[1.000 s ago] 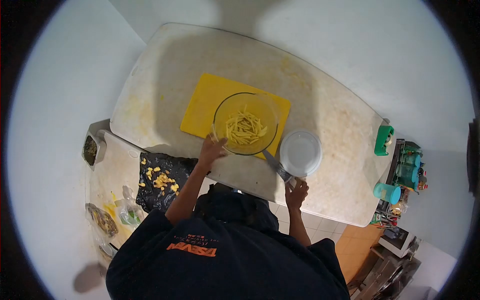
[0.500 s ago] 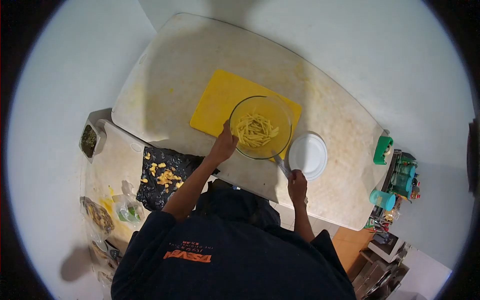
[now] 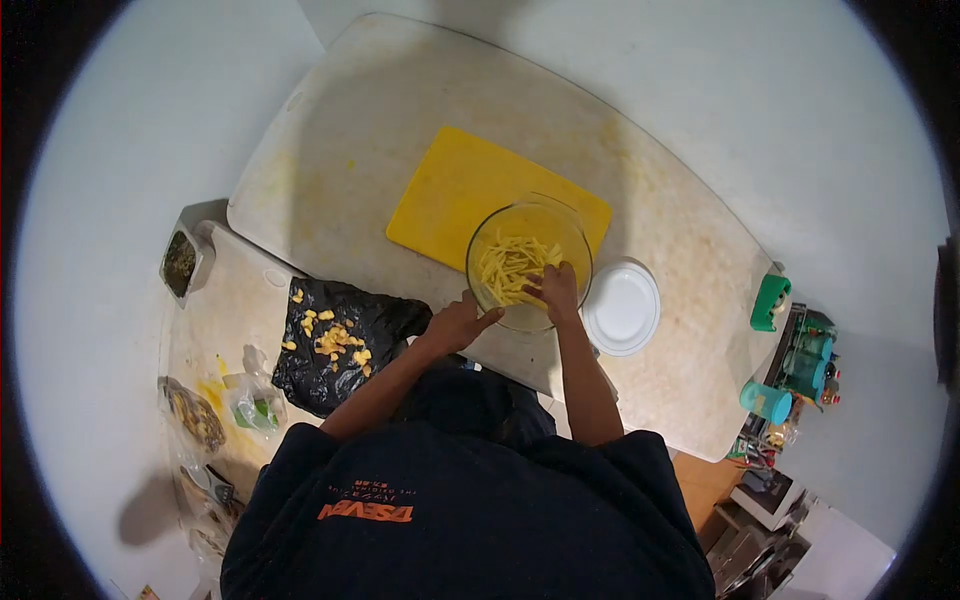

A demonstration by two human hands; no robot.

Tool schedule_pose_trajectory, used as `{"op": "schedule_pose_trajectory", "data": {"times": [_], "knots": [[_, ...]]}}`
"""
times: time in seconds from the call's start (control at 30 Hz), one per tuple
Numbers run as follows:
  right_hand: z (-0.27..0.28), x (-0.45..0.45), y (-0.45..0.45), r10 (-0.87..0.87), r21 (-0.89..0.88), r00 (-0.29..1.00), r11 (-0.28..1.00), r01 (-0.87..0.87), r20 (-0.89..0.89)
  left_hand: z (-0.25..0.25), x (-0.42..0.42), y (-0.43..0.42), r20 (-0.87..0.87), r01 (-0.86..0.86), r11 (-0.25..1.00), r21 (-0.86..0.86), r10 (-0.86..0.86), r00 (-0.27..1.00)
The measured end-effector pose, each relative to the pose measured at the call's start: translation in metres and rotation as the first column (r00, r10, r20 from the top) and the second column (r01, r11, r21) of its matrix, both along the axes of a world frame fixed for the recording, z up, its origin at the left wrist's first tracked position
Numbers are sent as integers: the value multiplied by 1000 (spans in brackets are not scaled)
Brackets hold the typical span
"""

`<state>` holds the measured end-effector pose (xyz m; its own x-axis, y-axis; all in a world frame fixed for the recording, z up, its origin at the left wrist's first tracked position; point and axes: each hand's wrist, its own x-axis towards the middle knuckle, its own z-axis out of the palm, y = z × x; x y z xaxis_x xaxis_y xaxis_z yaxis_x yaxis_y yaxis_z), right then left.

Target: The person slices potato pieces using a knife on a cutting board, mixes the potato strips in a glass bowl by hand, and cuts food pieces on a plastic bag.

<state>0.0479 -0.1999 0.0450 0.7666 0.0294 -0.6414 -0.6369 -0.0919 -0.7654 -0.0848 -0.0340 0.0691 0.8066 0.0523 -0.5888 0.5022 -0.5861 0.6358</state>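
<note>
A clear glass bowl (image 3: 480, 227) with pale yellow cut strips (image 3: 515, 266) stands over the near right part of a yellow cutting board (image 3: 455, 185). My left hand (image 3: 462, 324) grips the bowl's near left rim, thumb along the edge. Inside the bowl, my right hand (image 3: 554, 291) has its fingers bent among the strips at the right side; whether it pinches any is too small to tell. Right beside the bowl is a white plate (image 3: 622, 308). The knife is mostly hidden by my right forearm.
Black plastic (image 3: 390, 315) with yellow scraps lies at the left. Beyond it are a container of dark bits (image 3: 180, 263) and plastic bags (image 3: 255, 408). A green holder (image 3: 770, 303) and a turquoise cup (image 3: 766, 402) stand at the table's right edge.
My right hand has let go of the knife and reached into the bowl. My left hand has moved from the bowl's left side to its near left rim. The bowl sits slightly nearer me.
</note>
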Motion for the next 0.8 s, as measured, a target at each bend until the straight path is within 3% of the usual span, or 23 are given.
{"op": "schedule_pose_trajectory", "data": {"times": [0.07,0.17,0.27,0.3,0.37,0.47,0.57,0.67,0.77,0.8], "knots": [[-41,7,-2,-51,-1,999,999,51,18,-21,-4,0,74,31,999,19,-33,997],[-27,17,20,21,-128,998,991,-28,-55,5,6,3,-114,62,998,-28,-65,991],[-20,22,38,268,-115,963,958,-263,30,24,9,6,-150,75,997,-26,-78,986],[-45,28,38,466,-349,857,858,-377,220,21,9,6,-136,70,997,-30,-74,988],[-119,35,26,822,-776,431,531,-340,373,14,6,6,-116,68,997,-44,-72,991],[-76,31,22,959,-687,168,282,-670,229,15,5,5,-95,65,998,-21,-67,993],[-11,42,28,982,-466,88,0,-885,-168,-5,2,2,-33,58,998,-36,-59,998],[-4,48,22,965,-663,261,207,-719,18,9,4,3,-92,35,999,-38,-38,995],[-11,44,32,917,-768,382,324,-552,112,19,4,4,-95,25,999,-39,-29,995],[-20,42,35,920,-770,368,330,-546,134,19,5,4,-92,23,999,-40,-27,995]]}}
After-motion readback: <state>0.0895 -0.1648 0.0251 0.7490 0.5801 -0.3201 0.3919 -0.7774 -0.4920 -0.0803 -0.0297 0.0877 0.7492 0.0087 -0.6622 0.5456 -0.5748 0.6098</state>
